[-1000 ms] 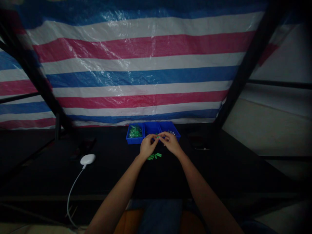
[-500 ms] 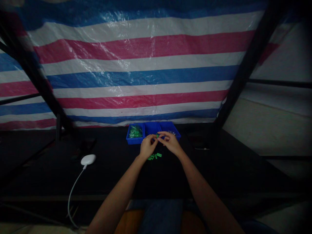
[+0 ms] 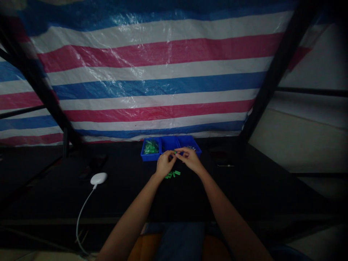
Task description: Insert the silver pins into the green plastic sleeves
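My left hand (image 3: 165,164) and my right hand (image 3: 189,159) meet over the front of a blue divided tray (image 3: 150,157). Between their fingertips is a small green piece (image 3: 175,152), pinched from both sides; its exact kind is too small to make out. Below the hands, several loose green strip-like pieces (image 3: 176,173) lie on the black table (image 3: 185,199). More green pieces in clear plastic (image 3: 151,146) fill the tray's left compartment. Small shiny metal-looking parts (image 3: 191,148) show in the right compartment, partly hidden by my right hand.
A white rounded device (image 3: 98,178) with a white cable (image 3: 78,221) lies at the left. Behind the table hangs a striped plastic sheet (image 3: 163,87) between dark slanted posts (image 3: 272,79). A dark flat object (image 3: 219,156) lies right of the tray.
Both hands stay almost in place at the tray, with the fingertips shifting slightly around the small green piece. The tray and the loose pieces have not moved.
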The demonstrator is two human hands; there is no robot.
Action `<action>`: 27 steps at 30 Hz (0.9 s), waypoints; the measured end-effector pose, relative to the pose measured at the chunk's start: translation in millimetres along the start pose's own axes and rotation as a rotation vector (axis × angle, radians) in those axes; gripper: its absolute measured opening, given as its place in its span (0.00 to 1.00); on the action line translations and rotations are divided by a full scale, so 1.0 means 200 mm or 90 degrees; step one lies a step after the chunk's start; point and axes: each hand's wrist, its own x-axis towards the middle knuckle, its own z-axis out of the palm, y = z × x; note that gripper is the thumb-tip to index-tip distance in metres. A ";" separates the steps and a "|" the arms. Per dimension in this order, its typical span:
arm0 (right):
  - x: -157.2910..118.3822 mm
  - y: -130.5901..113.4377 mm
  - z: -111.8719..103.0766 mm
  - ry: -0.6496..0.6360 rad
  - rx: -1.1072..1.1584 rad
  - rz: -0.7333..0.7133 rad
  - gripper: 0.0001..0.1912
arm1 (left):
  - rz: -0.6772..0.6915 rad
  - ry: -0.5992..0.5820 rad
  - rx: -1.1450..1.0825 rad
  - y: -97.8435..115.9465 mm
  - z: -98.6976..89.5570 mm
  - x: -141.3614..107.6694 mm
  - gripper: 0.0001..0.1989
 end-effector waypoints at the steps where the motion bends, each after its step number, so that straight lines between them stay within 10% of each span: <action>1: 0.00 0.00 0.00 0.000 -0.002 -0.001 0.17 | 0.002 0.000 0.001 0.00 0.00 0.00 0.09; 27: 0.00 0.03 -0.02 0.069 -0.105 -0.026 0.11 | 0.017 -0.013 0.041 0.04 -0.01 0.00 0.11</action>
